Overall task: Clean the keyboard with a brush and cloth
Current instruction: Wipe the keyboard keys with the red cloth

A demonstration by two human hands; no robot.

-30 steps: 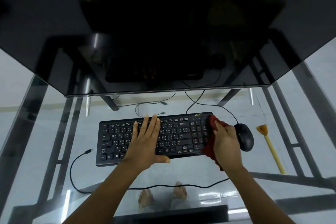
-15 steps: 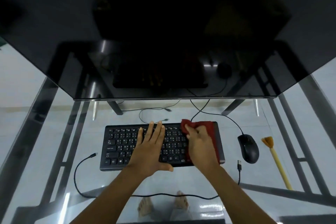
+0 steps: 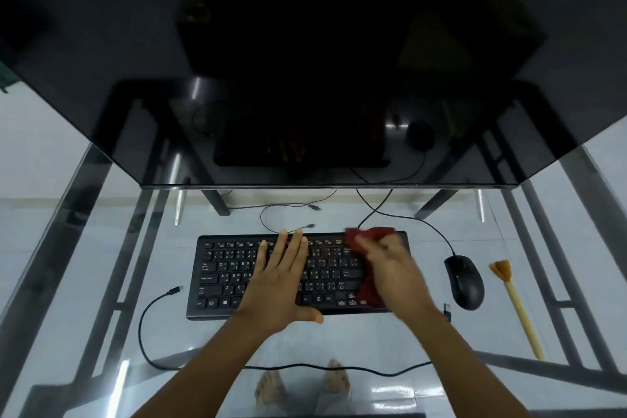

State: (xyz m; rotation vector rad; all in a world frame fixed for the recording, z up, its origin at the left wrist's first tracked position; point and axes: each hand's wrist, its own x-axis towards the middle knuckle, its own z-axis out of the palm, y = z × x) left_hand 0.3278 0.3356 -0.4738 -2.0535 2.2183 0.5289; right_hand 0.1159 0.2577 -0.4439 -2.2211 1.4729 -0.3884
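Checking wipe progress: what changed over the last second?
The right hand slid the red cloth left, off the right end of the keyboard and onto its right-side keys. The left hand stayed flat on the middle keys; brush untouched beside the mouse.

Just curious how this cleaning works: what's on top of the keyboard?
On the keyboard, the left hand lies flat across the middle keys and the right hand presses a red cloth on its right end. The keys beneath them are covered.
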